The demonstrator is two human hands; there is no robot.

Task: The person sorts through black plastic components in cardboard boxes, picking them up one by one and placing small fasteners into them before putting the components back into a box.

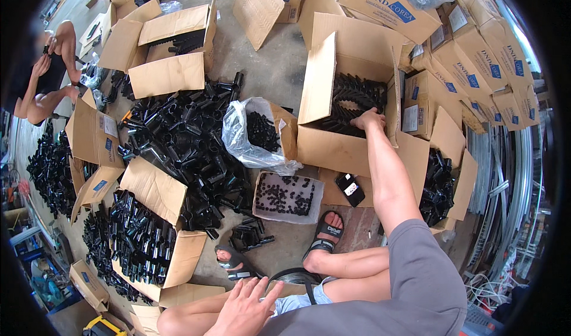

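concrete floor [267,68] spread beneath open cartons [166,77], a heap of loose black fittings [196,139] and a shallow tray [285,218] of small black pieces [285,196]. forward and to the right, the right hand [370,119] reached into a large carton [333,148], its fingers at the edge of the black parts [363,86] stacked inside around a gap; whether it gripped one could not be told. the left hand [247,312] hung low, well apart from the stack, fingers spread, holding nothing visible. the step in hand looked to be handling those stacked rows, whether placing or picking being unclear. the next move seemed to call for fingertip control among close neighbours, and a wrist kept clear of the raised flaps [318,83].
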